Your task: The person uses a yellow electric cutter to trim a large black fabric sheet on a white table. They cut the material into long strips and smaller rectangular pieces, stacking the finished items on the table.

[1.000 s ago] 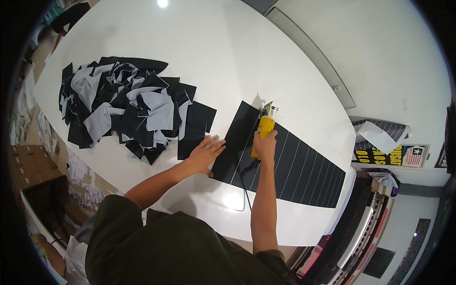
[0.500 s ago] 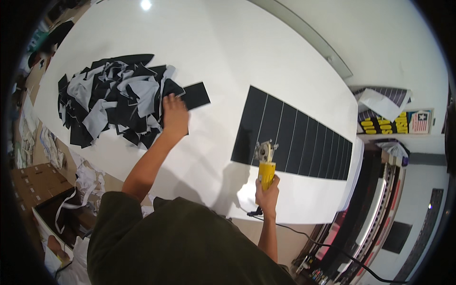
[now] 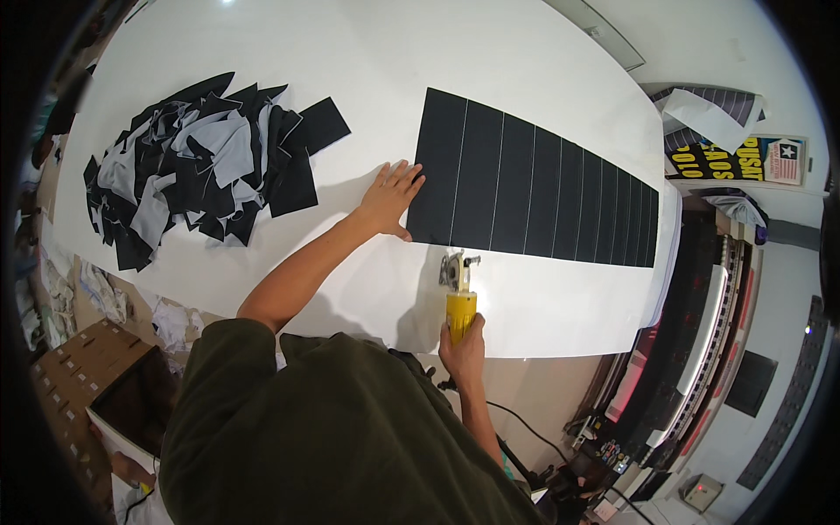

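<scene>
A black fabric sheet (image 3: 542, 188) with pale lines across it lies flat on the white table (image 3: 350, 289). Along its left edge rest the spread fingers of my left hand (image 3: 392, 199). My right hand (image 3: 464, 346) is wrapped round the yellow body of an electric rotary cutter (image 3: 461, 306). The cutter's metal head is just off the sheet's near edge, close to the first pale line. To the left lies a heap of cut black and grey fabric pieces (image 3: 188, 157), with flat black pieces at its right side.
Beyond the table's right end stands a long machine (image 3: 700, 350) with a rail. A power cord (image 3: 534, 429) runs below the table edge at the right. Cardboard boxes (image 3: 87, 367) and white scraps (image 3: 171, 324) are at the lower left. A hand (image 3: 131, 471) shows at the bottom left.
My left hand has left the fabric heap and moved right to the sheet's left edge. The cutter, earlier over the sheet, is now nearer me, off its near edge. The view has shifted.
</scene>
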A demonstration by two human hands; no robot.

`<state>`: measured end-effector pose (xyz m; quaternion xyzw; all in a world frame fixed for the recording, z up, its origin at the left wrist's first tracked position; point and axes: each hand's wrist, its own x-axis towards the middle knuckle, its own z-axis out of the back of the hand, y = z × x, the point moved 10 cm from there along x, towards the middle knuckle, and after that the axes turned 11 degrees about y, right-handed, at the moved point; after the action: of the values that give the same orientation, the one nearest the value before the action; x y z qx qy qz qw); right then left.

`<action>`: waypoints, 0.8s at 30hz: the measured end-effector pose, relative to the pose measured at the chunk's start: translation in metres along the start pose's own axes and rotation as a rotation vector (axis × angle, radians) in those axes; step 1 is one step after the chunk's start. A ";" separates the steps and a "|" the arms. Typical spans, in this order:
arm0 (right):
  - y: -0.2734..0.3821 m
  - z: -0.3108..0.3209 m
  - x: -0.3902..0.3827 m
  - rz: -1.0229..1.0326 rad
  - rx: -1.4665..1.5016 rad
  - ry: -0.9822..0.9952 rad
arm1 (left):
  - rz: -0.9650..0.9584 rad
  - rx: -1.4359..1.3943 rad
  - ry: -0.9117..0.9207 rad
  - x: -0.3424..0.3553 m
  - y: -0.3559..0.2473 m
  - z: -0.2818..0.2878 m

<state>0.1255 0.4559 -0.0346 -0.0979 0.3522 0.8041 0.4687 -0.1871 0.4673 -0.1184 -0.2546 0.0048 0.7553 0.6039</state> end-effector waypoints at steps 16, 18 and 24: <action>0.028 0.011 0.044 0.079 -0.007 -0.067 | 0.003 -0.058 0.010 -0.003 0.001 0.003; 0.028 0.011 0.052 0.033 -0.004 -0.040 | 0.002 -0.062 0.009 -0.003 0.000 0.003; 0.050 0.022 0.076 0.013 0.014 -0.008 | 0.007 -0.067 0.014 -0.005 0.001 0.004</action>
<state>0.0469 0.5069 -0.0313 -0.0892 0.3568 0.8051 0.4654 -0.1891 0.4640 -0.1130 -0.2800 -0.0151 0.7554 0.5923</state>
